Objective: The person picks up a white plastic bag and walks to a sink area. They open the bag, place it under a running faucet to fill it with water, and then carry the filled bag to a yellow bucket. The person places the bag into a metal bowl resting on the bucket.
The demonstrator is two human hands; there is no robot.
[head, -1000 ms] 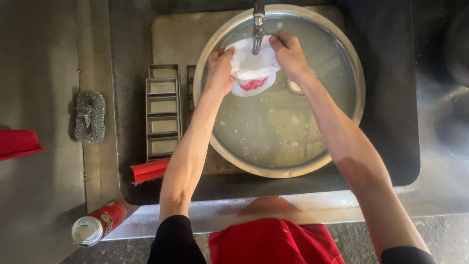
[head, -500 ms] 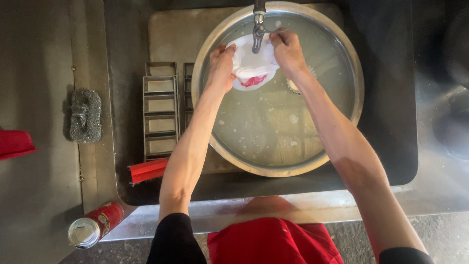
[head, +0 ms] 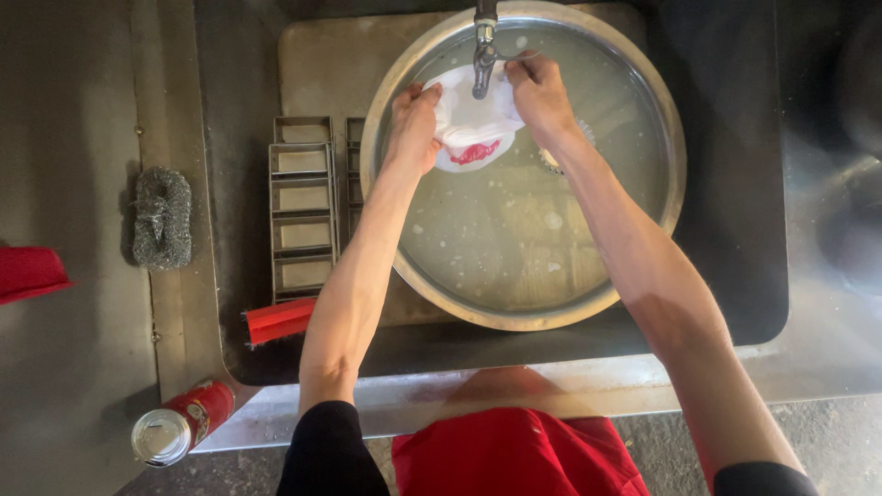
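Note:
A white plastic bag with a red patch [head: 472, 135] is held under the metal tap [head: 483, 46], above a wide steel basin [head: 643, 248] of cloudy, soapy water. My left hand [head: 413, 124] grips the bag's left edge. My right hand [head: 538, 92] grips its right edge, just right of the tap. The bag hangs stretched between the two hands, its lower tip near the water.
The basin sits in a dark sink [head: 744, 276]. A metal rack with several compartments [head: 301, 207] lies left of it, with a red object [head: 278, 320] below. A steel scourer [head: 162, 217] and a red can [head: 182, 423] rest on the left counter. A red cloth [head: 28, 273] lies at the far left edge.
Both hands have kept hold of the bag and shifted it slightly under the tap. The view has drifted a little.

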